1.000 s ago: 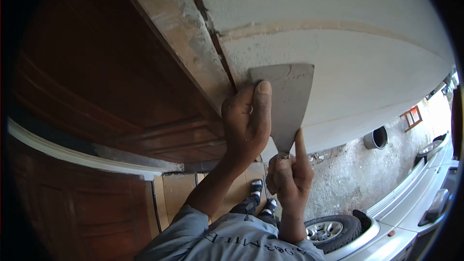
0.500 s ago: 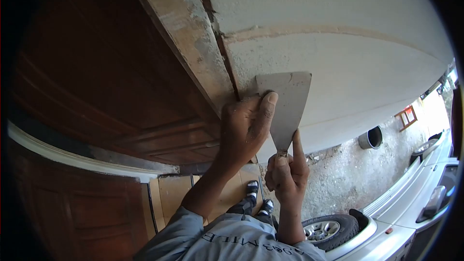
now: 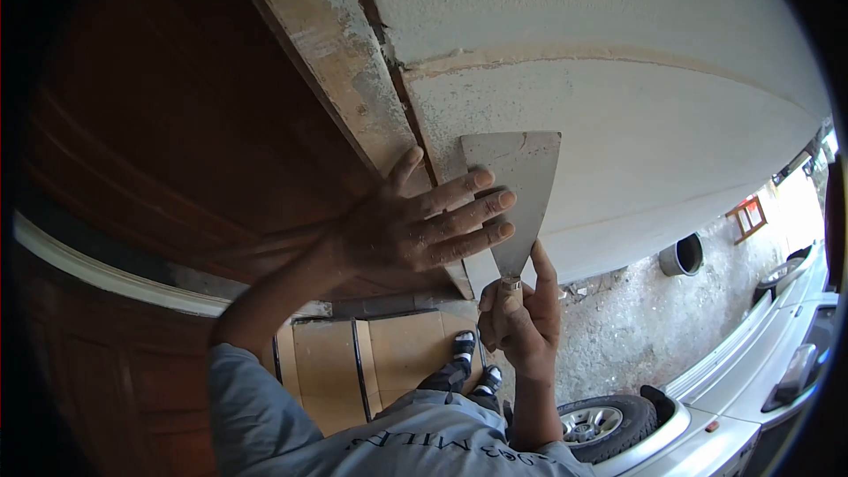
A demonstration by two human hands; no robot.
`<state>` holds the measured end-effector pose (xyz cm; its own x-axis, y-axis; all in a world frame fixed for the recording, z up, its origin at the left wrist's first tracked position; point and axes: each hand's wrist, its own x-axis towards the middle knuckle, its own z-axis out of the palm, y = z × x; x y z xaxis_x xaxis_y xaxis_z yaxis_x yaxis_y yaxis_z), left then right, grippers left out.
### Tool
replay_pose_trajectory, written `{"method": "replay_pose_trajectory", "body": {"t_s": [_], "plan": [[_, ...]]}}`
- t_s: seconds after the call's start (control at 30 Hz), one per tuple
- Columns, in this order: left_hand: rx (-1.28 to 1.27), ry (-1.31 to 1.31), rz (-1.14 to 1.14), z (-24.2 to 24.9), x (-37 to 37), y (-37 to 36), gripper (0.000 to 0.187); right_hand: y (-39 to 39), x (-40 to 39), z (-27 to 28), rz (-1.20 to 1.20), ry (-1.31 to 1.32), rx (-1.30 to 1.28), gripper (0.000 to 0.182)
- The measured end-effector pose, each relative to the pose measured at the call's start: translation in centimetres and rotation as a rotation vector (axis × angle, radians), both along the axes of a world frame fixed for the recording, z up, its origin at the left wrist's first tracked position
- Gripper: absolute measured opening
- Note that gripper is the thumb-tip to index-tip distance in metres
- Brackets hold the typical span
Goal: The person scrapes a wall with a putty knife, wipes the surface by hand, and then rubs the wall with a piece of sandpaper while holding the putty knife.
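Head view: right hand (image 3: 521,322) gripping handle of putty knife (image 3: 517,190), blade lying flat on plastered wall (image 3: 636,115) beside door frame (image 3: 340,53). Left hand (image 3: 415,225) open, fingers pressing blade. Step judged: smoothing filler; next stroke needing steady pressure.

We press a putty knife (image 3: 517,190) flat against a white plastered wall (image 3: 636,124), just beside the edge of a wooden door frame (image 3: 331,44). Our right hand (image 3: 521,318) grips the handle from below, while our left hand (image 3: 406,225) spreads open, fingertips (image 3: 495,203) on the blade.
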<state>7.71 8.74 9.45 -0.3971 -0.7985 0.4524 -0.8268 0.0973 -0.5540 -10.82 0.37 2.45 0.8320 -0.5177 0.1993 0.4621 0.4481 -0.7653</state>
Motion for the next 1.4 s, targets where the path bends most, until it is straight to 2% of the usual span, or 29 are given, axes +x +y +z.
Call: {"method": "replay_pose_trajectory", "body": {"t_s": [0.23, 0.3, 0.4, 0.5, 0.63, 0.93, 1.4], "plan": [[-0.124, -0.152, -0.175, 1.5, 3.0, -1.0, 0.035, 0.0, 0.4, -0.7, 0.059, -0.046, 0.012, 0.061], [-0.093, -0.148, -0.150, 2.1, 2.8, -0.9, 0.034, 0.3, 0.8, -1.3, 0.039, -0.079, 0.036, 0.064], [-0.112, -0.172, -0.160, 2.2, 2.9, -1.0, 0.036, 0.5, 0.5, -1.3, 0.030, -0.119, 0.063, 0.060], [-0.198, -0.153, -0.138, 2.1, 2.7, -1.1, 0.038, 1.0, 1.0, -0.6, -0.041, 0.000, 0.042, 0.057], [-0.297, -0.091, -0.100, 1.4, 2.1, -1.4, 0.033, 1.2, 0.7, -0.2, -0.077, 0.013, 0.044, 0.054], [-0.177, -0.207, -0.122, 1.5, 2.5, -1.3, 0.027, 1.4, -0.1, -1.5, -0.167, 0.137, -0.026, 0.055], [-0.257, -0.177, -0.129, 1.0, 2.5, -1.9, 0.027, 0.8, 1.1, -1.5, -0.181, 0.068, -0.073, 0.054]]}}
